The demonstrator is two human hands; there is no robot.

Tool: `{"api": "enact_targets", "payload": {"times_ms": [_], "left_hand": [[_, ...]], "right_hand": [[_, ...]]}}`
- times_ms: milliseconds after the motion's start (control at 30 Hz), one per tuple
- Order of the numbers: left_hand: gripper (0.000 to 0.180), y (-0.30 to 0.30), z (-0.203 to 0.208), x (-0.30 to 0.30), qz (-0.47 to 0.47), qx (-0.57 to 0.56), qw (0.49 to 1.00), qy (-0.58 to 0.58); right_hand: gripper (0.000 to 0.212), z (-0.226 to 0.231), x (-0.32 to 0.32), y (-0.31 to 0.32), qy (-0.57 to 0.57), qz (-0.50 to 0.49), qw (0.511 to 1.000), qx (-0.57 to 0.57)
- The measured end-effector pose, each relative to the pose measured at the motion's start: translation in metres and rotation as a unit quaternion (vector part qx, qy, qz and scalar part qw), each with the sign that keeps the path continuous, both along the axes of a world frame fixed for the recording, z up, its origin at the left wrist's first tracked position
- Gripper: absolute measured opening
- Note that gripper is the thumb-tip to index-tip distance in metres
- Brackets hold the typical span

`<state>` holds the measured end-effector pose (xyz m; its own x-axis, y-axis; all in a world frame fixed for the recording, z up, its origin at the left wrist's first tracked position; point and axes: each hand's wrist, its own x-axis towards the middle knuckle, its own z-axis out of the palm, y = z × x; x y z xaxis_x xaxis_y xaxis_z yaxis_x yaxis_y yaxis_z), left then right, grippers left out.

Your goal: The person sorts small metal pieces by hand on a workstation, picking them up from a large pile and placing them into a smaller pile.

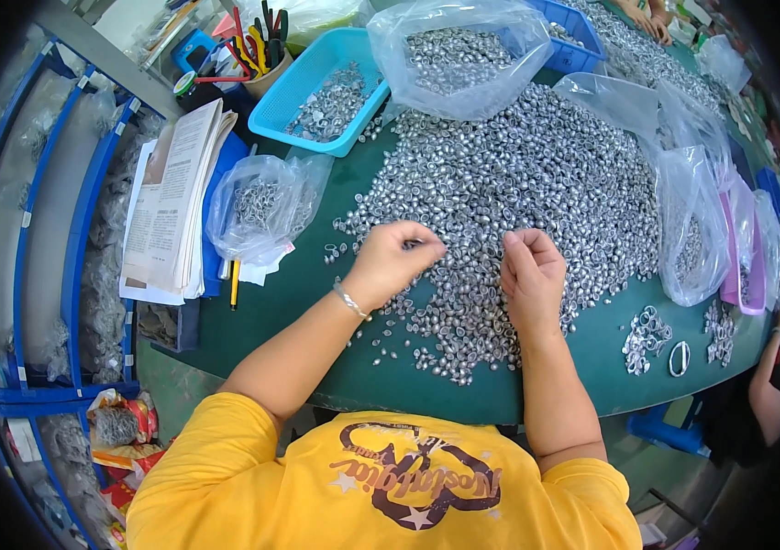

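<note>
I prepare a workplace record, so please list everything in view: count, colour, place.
Table: one, green, centre
Metal pieces: uncountable, silver, heaped on table
Link piles: two, silver, right front
Hoop: one, silver, between those piles
Basket: one, light blue, back left
Box: one, blue, beyond heap
Tray: one, purple, right
Plastic bags: several, clear, around heap
Tool cup: one, beige, beside basket
Papers: one stack, white, left
Pen or pencil: one, yellow, beside papers
Rack: one, blue, far left
Packages: several, red and yellow, lower left
Co-worker's arm: one, bare, right edge
Co-worker's hand: one, bare, top right
Shirt: one, yellow, lower centre
Bracelet: one, silver, left wrist
Left hand: one, bare, heap's left front
Right hand: one, bare, heap's front
</note>
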<state>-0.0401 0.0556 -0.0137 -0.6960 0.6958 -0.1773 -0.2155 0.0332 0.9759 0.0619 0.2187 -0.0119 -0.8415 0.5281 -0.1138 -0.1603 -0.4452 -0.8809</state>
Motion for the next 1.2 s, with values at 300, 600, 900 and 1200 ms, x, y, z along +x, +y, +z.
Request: {"api": "enact_targets", "payload": {"times_ms": [300, 600, 900, 1200], "left_hand": [[0.008, 0.005, -0.008, 0.007, -0.014, -0.163, 0.861, 0.481], [0.014, -0.013, 0.000, 0.010, 0.033, 0.047, 0.970, -0.234], [0.019, -0.014, 0.009, 0.009, 0.066, 0.075, 0.958, -0.269], [0.012, 0.014, -0.004, 0.003, -0.008, -0.214, 0.875, 0.434]], "right_hand": [[0.011, -0.006, 0.003, 0.001, -0.027, 0.004, 0.999, 0.023], [0.007, -0.011, -0.011, -0.019, -0.147, 0.028, 0.721, 0.677], [0.008, -0.010, -0.009, -0.009, -0.072, 0.045, 0.824, 0.560], [0.007, 0.003, 0.002, 0.012, -0.069, 0.059, 0.821, 0.563]]}}
